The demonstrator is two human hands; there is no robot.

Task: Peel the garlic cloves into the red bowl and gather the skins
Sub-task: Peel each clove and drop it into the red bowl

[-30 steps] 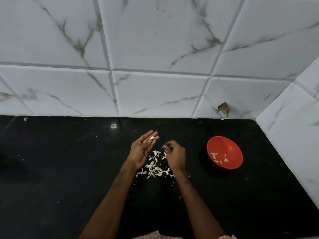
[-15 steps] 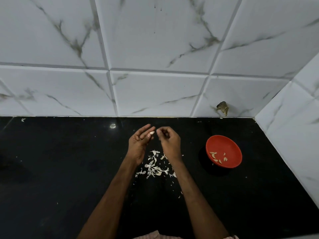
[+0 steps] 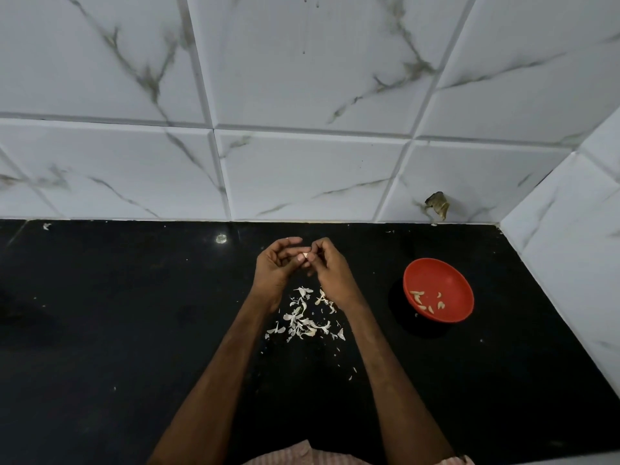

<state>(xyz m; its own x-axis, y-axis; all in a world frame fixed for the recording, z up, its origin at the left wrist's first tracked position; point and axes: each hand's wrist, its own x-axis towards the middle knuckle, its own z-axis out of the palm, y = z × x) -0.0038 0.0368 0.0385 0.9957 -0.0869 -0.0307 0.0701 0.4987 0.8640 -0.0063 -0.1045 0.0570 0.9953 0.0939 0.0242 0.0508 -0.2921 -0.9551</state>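
Black counter (image 3: 134, 330): garlic clove (image 3: 304, 256) is pinched by curled L hand (image 3: 275, 271) and R hand (image 3: 332, 275); peeling judged underway. Next, clove to be dropped in red bowl (image 3: 446, 273), 3 o'clock.

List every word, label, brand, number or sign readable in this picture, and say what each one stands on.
There is no readable text.
The red bowl, the black counter and the marbled wall tiles carry no print.
The garlic clove, pinched between the left hand and the right hand, bears no marking.
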